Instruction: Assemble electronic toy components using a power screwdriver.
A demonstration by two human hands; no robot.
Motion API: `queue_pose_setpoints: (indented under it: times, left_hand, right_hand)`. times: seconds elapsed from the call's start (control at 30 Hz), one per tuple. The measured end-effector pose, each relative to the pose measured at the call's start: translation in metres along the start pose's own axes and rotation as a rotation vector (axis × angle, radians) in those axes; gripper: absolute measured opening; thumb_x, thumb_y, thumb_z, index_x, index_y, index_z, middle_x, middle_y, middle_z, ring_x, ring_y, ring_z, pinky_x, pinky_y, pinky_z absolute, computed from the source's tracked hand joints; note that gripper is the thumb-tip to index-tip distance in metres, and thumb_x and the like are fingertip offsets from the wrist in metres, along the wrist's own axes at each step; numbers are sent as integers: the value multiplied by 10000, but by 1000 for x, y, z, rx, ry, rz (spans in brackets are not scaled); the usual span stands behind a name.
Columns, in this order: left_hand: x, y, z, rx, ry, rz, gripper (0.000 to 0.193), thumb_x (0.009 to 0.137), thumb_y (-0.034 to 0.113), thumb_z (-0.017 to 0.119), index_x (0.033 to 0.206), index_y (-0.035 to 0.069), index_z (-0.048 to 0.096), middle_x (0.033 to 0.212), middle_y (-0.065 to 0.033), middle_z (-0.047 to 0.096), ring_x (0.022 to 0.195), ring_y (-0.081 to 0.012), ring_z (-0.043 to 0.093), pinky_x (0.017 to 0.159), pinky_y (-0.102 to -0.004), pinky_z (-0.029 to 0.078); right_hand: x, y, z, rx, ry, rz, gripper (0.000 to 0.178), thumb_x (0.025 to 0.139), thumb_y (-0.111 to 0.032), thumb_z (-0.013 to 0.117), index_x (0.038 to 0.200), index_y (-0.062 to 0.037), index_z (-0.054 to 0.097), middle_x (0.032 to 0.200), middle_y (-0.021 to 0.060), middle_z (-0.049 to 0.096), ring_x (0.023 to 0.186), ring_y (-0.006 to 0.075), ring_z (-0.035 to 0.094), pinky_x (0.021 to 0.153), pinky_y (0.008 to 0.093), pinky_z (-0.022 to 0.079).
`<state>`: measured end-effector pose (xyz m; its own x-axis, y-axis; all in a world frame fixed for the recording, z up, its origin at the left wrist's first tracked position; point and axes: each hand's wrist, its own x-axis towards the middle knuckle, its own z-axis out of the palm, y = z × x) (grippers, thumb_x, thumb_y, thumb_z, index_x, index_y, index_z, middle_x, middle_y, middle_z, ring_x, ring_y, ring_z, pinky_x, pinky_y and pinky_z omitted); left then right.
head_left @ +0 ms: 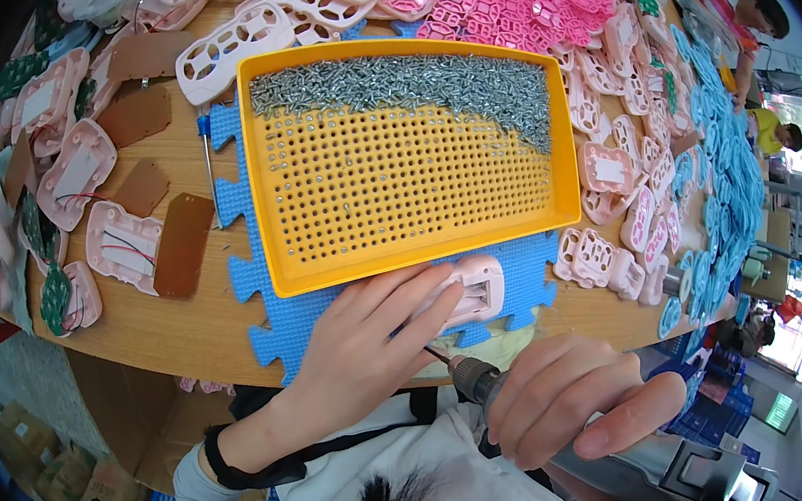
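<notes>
My left hand [357,340] is closed over a pale pink plastic housing [484,285], pressing it on the blue foam mat [304,313]. The housing's right end shows a rectangular recess; the rest is hidden under my fingers. My right hand [571,394] wraps round a grey power screwdriver [476,377], its thin bit angled toward the housing beside my left fingers. Whether the tip touches a screw is hidden. Just beyond my hands stands a yellow tray [264,217] with a perforated floor, small silver screws [401,80] heaped along its far side and right corner.
On the left lie pink housings [124,247] with wires and brown sheets [185,245]. A blue-handled screwdriver [206,149] lies beside the tray. Bright pink parts [516,0] and light blue parts [732,203] are piled beyond and right. Two people [765,130] are at far right.
</notes>
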<state>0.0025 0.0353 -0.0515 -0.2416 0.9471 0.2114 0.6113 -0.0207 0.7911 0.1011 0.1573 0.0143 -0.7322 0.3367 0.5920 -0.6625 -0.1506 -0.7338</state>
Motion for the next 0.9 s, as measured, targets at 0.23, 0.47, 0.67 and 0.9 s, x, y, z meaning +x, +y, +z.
queue_pose_setpoints:
  times: [0.23, 0.47, 0.67, 0.9]
  left_hand:
    - [-2, -7, 3, -11, -1, 36, 539, 669, 109, 670, 1188, 18, 557, 1214, -77, 535, 1074, -252, 511, 867, -371, 437]
    - [-1, -10, 5, 10, 24, 35, 546, 643, 115, 706, 1170, 53, 583, 1182, -56, 554, 1028, -234, 530, 815, -348, 460]
    - [-3, -10, 5, -51, 41, 0, 568, 632, 126, 734, 1181, 88, 596, 1158, -39, 569, 1001, -227, 547, 788, -329, 470]
    - [-3, -7, 6, -60, 78, 39, 543, 650, 109, 718, 1178, 92, 594, 1163, -52, 564, 1018, -239, 545, 811, -346, 471]
  right_hand:
    - [-3, 4, 5, -94, 10, 21, 147, 786, 39, 581, 843, 64, 448, 563, 144, 518, 407, 225, 480, 378, 327, 436]
    - [-12, 12, 18, -171, 0, -12, 158, 763, 33, 599, 851, 74, 474, 596, 160, 533, 436, 237, 499, 386, 334, 436]
    - [-6, 12, 8, -139, -133, 136, 169, 754, 21, 611, 863, 58, 487, 623, 141, 551, 464, 251, 521, 409, 340, 453]
    - [-1, 13, 4, -216, -309, 74, 664, 780, -549, 657, 1006, 29, 424, 575, 103, 570, 419, 201, 544, 409, 320, 491]
